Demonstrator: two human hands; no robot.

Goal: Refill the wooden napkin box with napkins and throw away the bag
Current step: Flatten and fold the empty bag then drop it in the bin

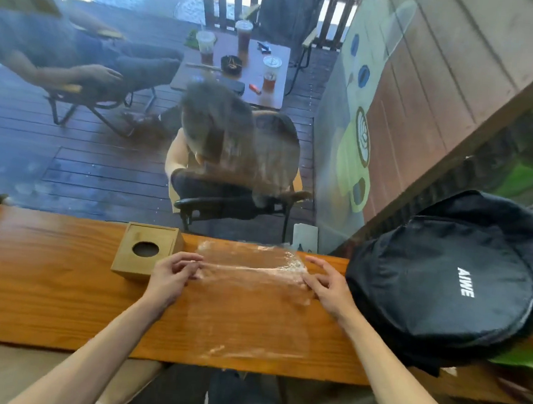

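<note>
Clear bag (250, 297) between both hands' fingers (311, 281)

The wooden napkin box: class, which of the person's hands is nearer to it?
Left. The left hand lies right beside the wooden napkin box, at its near right corner. The right hand is well off to the box's right, across the clear plastic bag.

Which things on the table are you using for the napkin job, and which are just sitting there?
For the job:
- wooden napkin box, round hole on top, no napkin poking out
- clear plastic bag, flat on the table
- left hand and right hand, touching the bag's two sides

Just lying about:
- black backpack, right of the bag
- wooden table itself
</note>
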